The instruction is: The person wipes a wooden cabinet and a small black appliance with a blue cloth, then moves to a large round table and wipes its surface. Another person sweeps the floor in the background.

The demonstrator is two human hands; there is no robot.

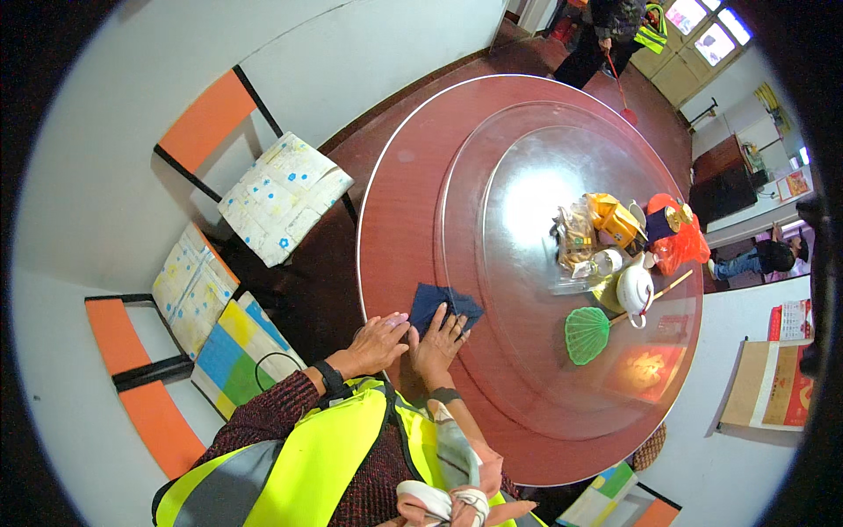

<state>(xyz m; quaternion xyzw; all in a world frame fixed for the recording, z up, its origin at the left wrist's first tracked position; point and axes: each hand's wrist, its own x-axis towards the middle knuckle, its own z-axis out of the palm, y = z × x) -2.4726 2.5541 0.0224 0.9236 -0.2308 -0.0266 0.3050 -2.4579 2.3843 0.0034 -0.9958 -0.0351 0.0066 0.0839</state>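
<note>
A folded dark blue cloth lies on the red-brown round table, partly against the edge of its clear glass turntable. My right hand holds the cloth down under its fingers, which are spread. Just left of the cloth, over the table's near rim, is my left hand. Its fingers are slightly bent, with nothing seen in them; whether the fingertips touch the cloth I cannot tell.
On the turntable stand a white teapot, a green fly swatter, a clear bottle, a yellow package and a red plastic bag. Chairs line the left wall. A person stands beyond the table holding a red stick.
</note>
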